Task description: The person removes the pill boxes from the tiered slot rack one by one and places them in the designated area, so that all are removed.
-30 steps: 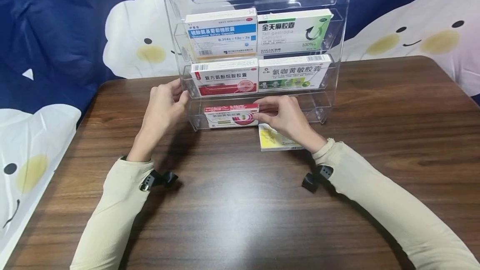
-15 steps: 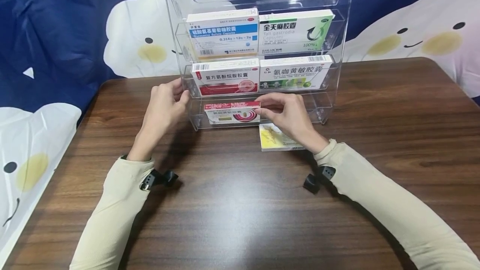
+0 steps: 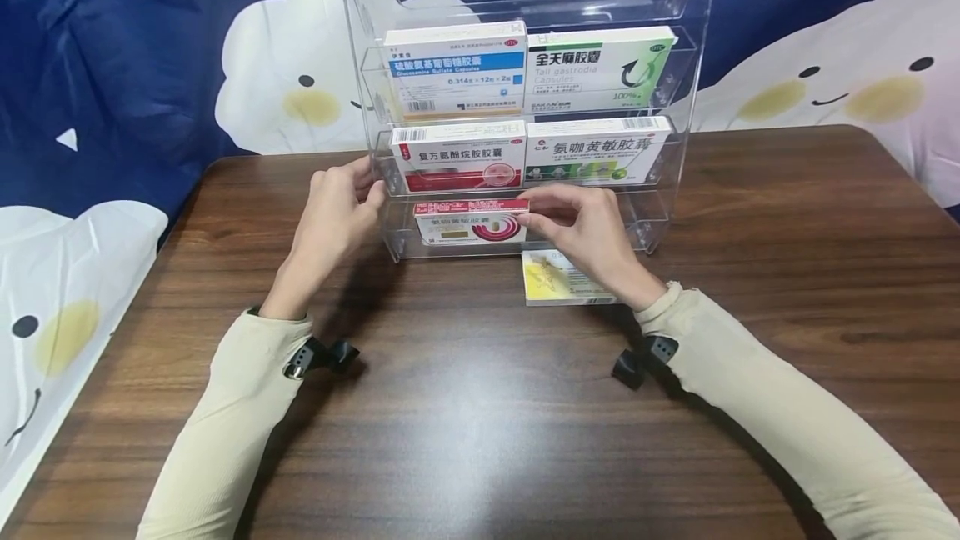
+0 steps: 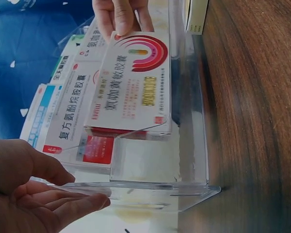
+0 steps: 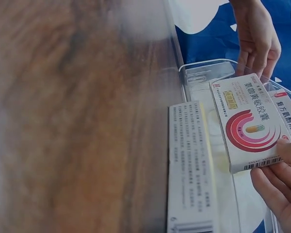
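A clear acrylic display rack (image 3: 465, 8) with stepped shelves stands on the table. My right hand (image 3: 592, 232) pinches the right end of a white medicine box (image 3: 457, 227) with a red top edge and pink arcs, thumb on the front face, fingers behind. The box is tilted at the lowest shelf, its lower edge near the shelf's front lip. My left hand (image 3: 337, 207) holds the rack's left side wall, thumb on one face and fingers on the other in the left wrist view. A yellow-and-white medicine box (image 3: 558, 280) lies on the table under my right hand.
Higher shelves hold a blue-and-white box (image 3: 453, 73), a green-and-white box (image 3: 600, 73), a red-and-white box (image 3: 459, 161) and a white box with a green strip (image 3: 596, 152). Behind the wooden table (image 3: 450, 407) hangs a blue cloud-print cloth (image 3: 135, 65).
The box in my right hand has risen slightly within the lowest shelf and its tilt has changed. My left hand stays at the rack's side. The head view has shifted a little.
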Motion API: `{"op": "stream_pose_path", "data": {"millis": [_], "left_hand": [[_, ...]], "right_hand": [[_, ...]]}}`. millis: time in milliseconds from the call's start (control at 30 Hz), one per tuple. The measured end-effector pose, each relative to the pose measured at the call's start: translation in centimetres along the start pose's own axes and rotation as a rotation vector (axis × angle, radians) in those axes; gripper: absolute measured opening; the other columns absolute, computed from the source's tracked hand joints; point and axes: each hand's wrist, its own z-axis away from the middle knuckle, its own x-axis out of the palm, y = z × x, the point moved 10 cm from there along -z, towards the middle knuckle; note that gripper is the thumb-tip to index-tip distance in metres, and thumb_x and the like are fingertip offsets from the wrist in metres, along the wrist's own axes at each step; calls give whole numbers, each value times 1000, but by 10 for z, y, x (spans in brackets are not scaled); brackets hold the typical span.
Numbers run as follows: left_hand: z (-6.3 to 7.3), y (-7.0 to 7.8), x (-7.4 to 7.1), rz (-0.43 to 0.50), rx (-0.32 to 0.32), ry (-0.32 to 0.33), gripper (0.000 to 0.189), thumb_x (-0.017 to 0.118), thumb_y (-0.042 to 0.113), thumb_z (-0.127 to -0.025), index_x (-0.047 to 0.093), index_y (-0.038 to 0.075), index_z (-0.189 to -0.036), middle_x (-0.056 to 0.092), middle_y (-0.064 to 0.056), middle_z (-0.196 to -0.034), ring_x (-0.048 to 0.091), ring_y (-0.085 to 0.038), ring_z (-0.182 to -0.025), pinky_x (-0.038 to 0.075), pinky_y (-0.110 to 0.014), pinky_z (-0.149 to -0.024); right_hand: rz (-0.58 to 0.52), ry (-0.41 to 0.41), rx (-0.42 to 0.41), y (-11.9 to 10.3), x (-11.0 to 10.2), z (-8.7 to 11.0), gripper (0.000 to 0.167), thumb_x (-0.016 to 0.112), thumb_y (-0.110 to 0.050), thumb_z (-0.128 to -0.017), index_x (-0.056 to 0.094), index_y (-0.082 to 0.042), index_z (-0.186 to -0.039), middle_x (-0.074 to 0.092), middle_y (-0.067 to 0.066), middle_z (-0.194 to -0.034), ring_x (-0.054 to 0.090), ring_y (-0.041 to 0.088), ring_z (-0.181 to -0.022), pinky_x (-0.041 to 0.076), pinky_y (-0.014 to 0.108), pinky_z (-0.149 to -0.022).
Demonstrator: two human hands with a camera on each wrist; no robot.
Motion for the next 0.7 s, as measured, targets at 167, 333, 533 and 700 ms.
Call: {"op": "stream_pose_path", "data": {"millis": [167, 333, 533, 700], "left_hand": [[0, 1, 1, -7, 0, -2, 25, 47, 2, -91, 68, -2, -105, 73, -15, -94, 55, -19, -70, 39, -23, -62], [0, 0, 2, -14, -3, -5, 25, 47, 2, -91, 68, -2, -103, 73, -14, -91, 54, -20, -67, 38, -26, -60], [1, -1, 1, 0, -9, -4, 27, 47, 2, -90, 68, -2, -106, 73, -16, -94, 58, -20, -71, 43, -29, -63], [1, 0, 1, -4, 1, 2, 26, 47, 1, -90, 68, -2, -105, 73, -15, -94, 57, -20, -69, 41, -23, -61]], "right_hand": [[32, 20, -7, -3, -6, 0, 27, 78, -11, -81, 73, -6, -106, 74, 8, -97, 70, 16, -81, 52, 21, -72], [34, 11, 3, -5, -7, 0, 25, 78, -13, -81, 74, -6, -104, 74, 7, -97, 70, 16, -80, 52, 20, -70], [10, -10, 17, -4, -4, 0, 22, 78, -13, -81, 75, -6, -102, 74, 7, -100, 69, 15, -77, 52, 19, -67], [27, 3, 9, -7, -8, -1, 23, 79, -14, -80, 74, -6, -102, 74, 7, -100, 69, 15, -77, 51, 18, -66]]}}
